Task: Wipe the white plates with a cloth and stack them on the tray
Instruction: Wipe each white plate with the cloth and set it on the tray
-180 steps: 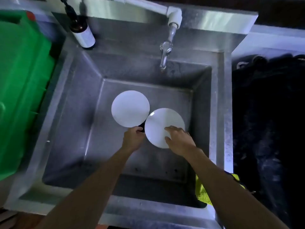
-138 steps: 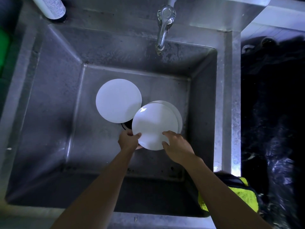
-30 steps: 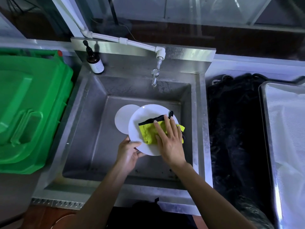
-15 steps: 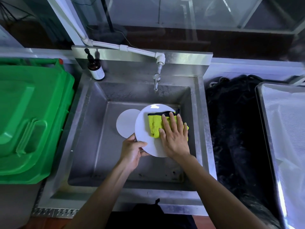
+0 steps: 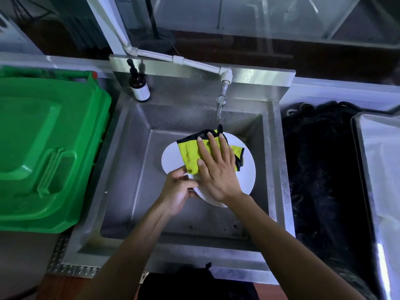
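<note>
Over the steel sink (image 5: 129, 169) I hold a white plate (image 5: 246, 169), tilted a little. My left hand (image 5: 177, 189) grips its near-left rim. My right hand (image 5: 216, 169) lies flat on a yellow cloth with black edging (image 5: 188, 152) and presses it onto the plate's far-left part. A second white plate (image 5: 170, 158) lies on the sink floor, mostly hidden behind the held plate and cloth. The metal tray (image 5: 381, 180), lined in white, sits at the far right with no plates visible on it.
A tap (image 5: 220, 105) hangs just beyond the plate. A brown pump bottle (image 5: 139, 87) stands at the sink's back left corner. A green bin lid (image 5: 43, 148) fills the left side. Dark black material (image 5: 320, 169) lies between sink and tray.
My right hand has slid the cloth toward the plate's far-left edge. The held plate now covers more of the plate lying in the sink. My left hand keeps its grip.
</note>
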